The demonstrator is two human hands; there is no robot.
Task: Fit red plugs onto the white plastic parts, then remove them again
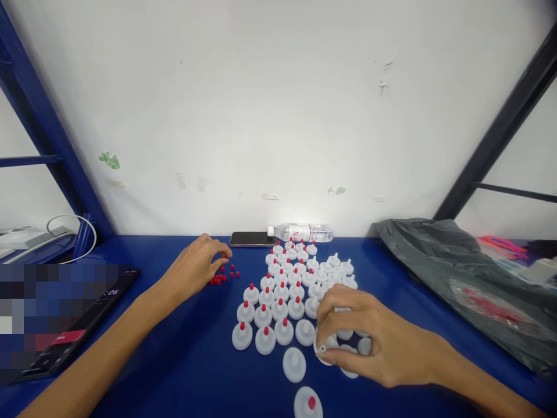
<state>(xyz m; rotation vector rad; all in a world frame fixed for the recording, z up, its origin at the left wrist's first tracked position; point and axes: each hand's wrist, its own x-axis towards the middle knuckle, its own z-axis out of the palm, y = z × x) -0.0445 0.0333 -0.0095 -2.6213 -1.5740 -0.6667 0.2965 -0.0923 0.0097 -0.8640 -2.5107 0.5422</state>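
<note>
At the left, my left hand [198, 264] has thumb and fingertips pinched on a small red cap, mostly hidden by the fingers. Below and beside it lies a loose cluster of small red caps [218, 280]. My right hand [365, 334] curls its thumb and fingers around a white nozzle lid [322, 349], whose tip shows between them. Under and behind that hand are several more white nozzle lids, partly covered. In the middle stand rows of white round lids with red caps on their nozzles [281, 310]. A bare white lid [295, 364] sits in front, near another red-tipped lid [308, 403].
A clear plastic bottle [319, 233] lies against the wall beside a dark phone [252, 238]. A larger device with a lit screen [87, 325] rests at left. A grey plastic bag [435, 267] spreads along the right side of the blue table [195, 371].
</note>
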